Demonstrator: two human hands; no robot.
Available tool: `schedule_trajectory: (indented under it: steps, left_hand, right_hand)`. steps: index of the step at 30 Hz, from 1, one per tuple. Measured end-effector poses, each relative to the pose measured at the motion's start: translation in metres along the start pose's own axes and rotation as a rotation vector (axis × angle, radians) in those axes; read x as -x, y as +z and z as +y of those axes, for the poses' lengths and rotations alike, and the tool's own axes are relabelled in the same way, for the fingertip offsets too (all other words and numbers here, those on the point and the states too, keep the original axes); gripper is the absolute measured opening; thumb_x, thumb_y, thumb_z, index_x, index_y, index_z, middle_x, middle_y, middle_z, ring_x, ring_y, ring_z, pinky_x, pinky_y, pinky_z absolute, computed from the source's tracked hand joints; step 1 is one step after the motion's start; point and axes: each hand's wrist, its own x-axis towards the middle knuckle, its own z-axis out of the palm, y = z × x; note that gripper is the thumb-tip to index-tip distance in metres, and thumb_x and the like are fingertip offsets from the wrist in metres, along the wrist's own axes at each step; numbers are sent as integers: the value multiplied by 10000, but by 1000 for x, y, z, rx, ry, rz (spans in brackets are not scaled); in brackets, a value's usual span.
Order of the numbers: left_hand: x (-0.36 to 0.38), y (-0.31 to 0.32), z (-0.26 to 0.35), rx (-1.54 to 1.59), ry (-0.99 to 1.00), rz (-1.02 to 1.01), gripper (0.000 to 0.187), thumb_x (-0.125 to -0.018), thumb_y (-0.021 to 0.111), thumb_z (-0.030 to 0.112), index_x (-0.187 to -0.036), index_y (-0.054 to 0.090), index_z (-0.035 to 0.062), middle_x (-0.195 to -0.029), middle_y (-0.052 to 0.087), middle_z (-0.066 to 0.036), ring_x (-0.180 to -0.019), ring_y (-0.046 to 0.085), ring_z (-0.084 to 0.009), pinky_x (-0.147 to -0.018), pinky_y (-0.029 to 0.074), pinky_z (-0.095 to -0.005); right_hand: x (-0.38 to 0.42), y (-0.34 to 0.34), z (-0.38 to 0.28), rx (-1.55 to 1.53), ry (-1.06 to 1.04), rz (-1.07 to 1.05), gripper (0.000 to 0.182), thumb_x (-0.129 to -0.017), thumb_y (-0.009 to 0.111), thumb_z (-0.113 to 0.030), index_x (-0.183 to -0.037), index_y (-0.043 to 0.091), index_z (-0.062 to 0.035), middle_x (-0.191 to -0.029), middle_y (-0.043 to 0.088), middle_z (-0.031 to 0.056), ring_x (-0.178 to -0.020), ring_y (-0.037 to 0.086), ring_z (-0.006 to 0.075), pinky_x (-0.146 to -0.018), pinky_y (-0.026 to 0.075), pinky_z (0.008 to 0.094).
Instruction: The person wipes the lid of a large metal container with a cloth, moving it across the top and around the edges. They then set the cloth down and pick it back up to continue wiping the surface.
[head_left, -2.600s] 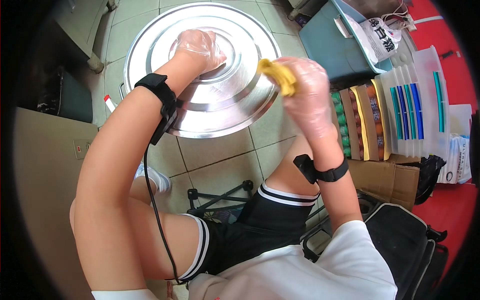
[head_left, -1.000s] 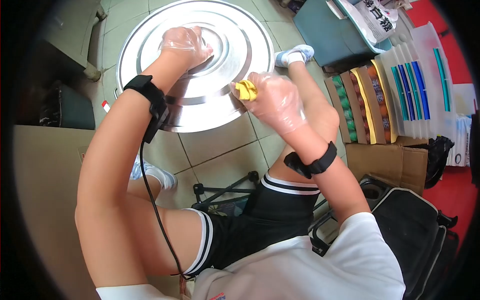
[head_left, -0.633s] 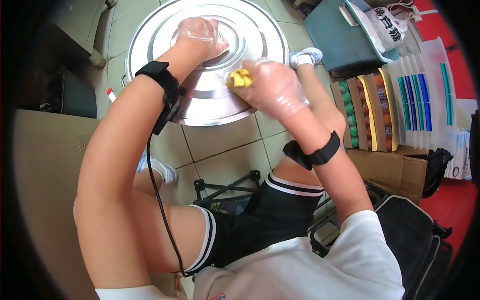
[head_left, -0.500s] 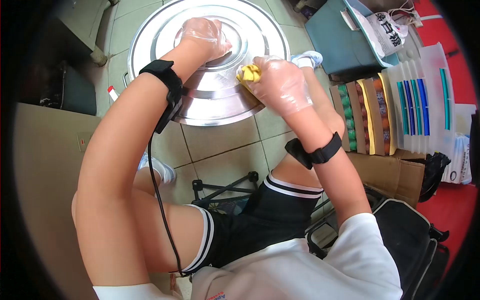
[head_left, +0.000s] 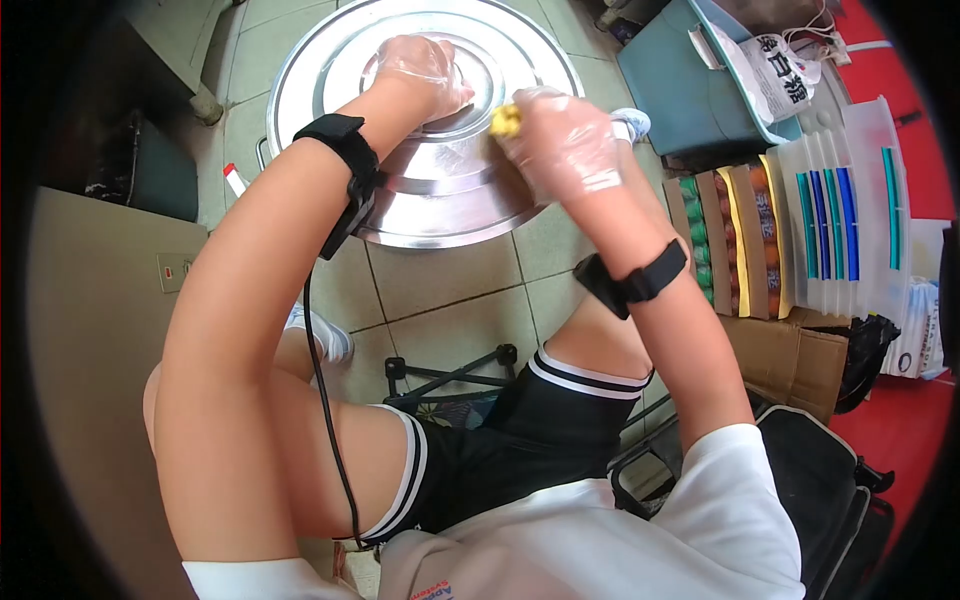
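A large round shiny metal lid (head_left: 450,212) with concentric rings lies in front of me, and a metal side handle (head_left: 262,153) shows at its left. My left hand (head_left: 418,75), in a clear plastic glove, is closed at the lid's centre. Whatever is inside those fingers is hidden. My right hand (head_left: 565,148), gloved the same way, grips a bunched yellow cloth (head_left: 506,121) over the lid's right side. Most of the cloth is covered by the fingers.
At right stand a blue-grey bin (head_left: 680,85) with a white printed bag (head_left: 778,75), stacked cartons (head_left: 745,235), clear plastic boxes (head_left: 865,285) and a black bag (head_left: 805,480). A cabinet (head_left: 105,330) is on the left. A black folding frame (head_left: 450,375) stands between my legs.
My right hand has moved a little away from me across the lid with the yellow cloth. My left hand stays at the lid's centre.
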Motion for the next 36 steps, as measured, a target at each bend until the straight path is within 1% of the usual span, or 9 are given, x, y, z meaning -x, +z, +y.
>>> schedule_trajectory:
  steps: [2, 6, 10, 16, 18, 23, 30, 31, 36]
  left_hand:
    - [-2, 1, 1, -7, 14, -11, 537, -863, 512, 505, -1126, 601, 45, -938, 710, -147, -877, 701, -275, -738, 544, -387]
    - [-2, 3, 2, -6, -15, -10, 543, -863, 512, 508, -1128, 598, 42, -946, 709, -153, -881, 700, -277, -746, 542, -391]
    - [1, 3, 1, 25, -5, 25, 538, -862, 514, 502, -1121, 599, 38, -958, 707, -159, -888, 699, -279, -754, 541, -385]
    - [0, -5, 1, 14, -9, -29, 537, -873, 503, 503, -1152, 595, 54, -968, 709, -147, -895, 699, -275, -764, 542, -375]
    - [2, -6, 0, 52, -11, -50, 549, -854, 501, 494, -1134, 635, 41, -1012, 699, -128, -932, 688, -285, -793, 533, -398]
    - [0, -4, 2, -27, -3, -68, 582, -898, 464, 527, -1174, 600, 33, -1013, 701, -117, -907, 696, -269, -773, 551, -387]
    - [-4, 5, 0, -77, 12, -23, 571, -914, 451, 534, -1171, 606, 49, -956, 709, -128, -839, 707, -271, -740, 561, -366]
    - [-3, 2, 0, -76, 15, -22, 566, -911, 458, 538, -1155, 616, 52, -938, 711, -134, -848, 706, -265, -743, 556, -357]
    - [2, -3, 2, -76, 18, 1, 542, -899, 476, 529, -1131, 625, 63, -920, 713, -144, -865, 704, -264, -754, 549, -362]
  right_hand:
    - [13, 3, -20, -46, -183, 62, 110, -724, 656, -163, -774, 681, -69, -752, 677, 148, -685, 684, 278, -637, 545, 363]
    - [16, 5, -33, -68, -212, -27, 114, -732, 663, -187, -772, 664, -81, -742, 672, 136, -697, 677, 292, -676, 541, 383]
    - [-2, 0, 0, -36, 11, -92, 279, -771, 663, -343, -878, 671, -85, -816, 687, 146, -779, 673, 323, -720, 535, 416]
    - [-17, -3, 54, 4, 244, -25, 395, -859, 604, -469, -880, 656, -79, -852, 684, 145, -779, 663, 330, -682, 526, 429]
    - [-16, 3, 70, 58, 194, 310, 395, -871, 598, -485, -899, 652, -94, -835, 675, 137, -786, 655, 332, -695, 517, 426]
    - [-6, 22, 83, 69, 155, 190, 317, -845, 632, -420, -911, 664, -111, -821, 670, 117, -803, 653, 311, -715, 519, 405]
    - [24, 4, 45, -39, 207, 38, 273, -790, 674, -386, -855, 677, -121, -798, 665, 122, -757, 654, 311, -681, 529, 403]
    - [32, 8, 40, -50, 183, 47, 251, -734, 713, -348, -831, 670, -121, -774, 658, 113, -726, 650, 305, -650, 525, 403]
    - [61, 15, 12, -206, 99, 193, 215, -678, 732, -277, -804, 660, -117, -753, 653, 95, -681, 641, 293, -598, 510, 401]
